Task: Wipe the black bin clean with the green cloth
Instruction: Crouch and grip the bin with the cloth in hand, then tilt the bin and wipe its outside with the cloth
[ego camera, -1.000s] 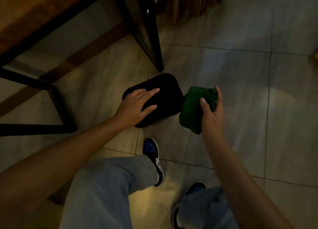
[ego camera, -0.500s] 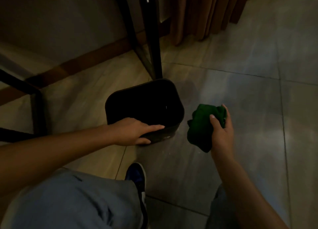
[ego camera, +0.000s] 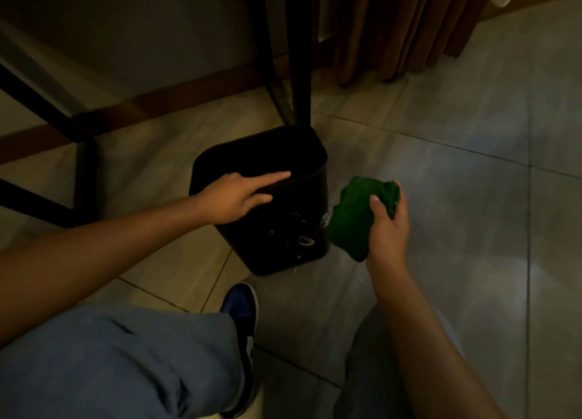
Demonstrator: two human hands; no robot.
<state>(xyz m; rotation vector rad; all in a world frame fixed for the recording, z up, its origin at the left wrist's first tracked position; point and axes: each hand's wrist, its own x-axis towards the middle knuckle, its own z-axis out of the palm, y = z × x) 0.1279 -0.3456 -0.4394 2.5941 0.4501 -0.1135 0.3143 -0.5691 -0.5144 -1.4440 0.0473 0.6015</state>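
Note:
The black bin (ego camera: 283, 226) stands on the tiled floor, tilted so its near wall faces me, with pale smudges low on that wall. My left hand (ego camera: 236, 198) grips the bin's near rim, fingers stretched along the edge and thumb on the outer wall. My right hand (ego camera: 385, 229) holds the bunched green cloth (ego camera: 356, 217) just right of the bin, close to its right side. Whether the cloth touches the bin is unclear in the dim light.
A black metal table leg (ego camera: 299, 56) stands right behind the bin, with more black frame (ego camera: 85, 173) to the left. Brown curtains (ego camera: 409, 24) hang at the back. My knees and a blue shoe (ego camera: 239, 311) are below the bin. Open tiles lie to the right.
The bin has tipped from face-down to showing its near wall. My left hand shifted from its flat bottom to the rim. The cloth hand stays beside the bin; the view came closer.

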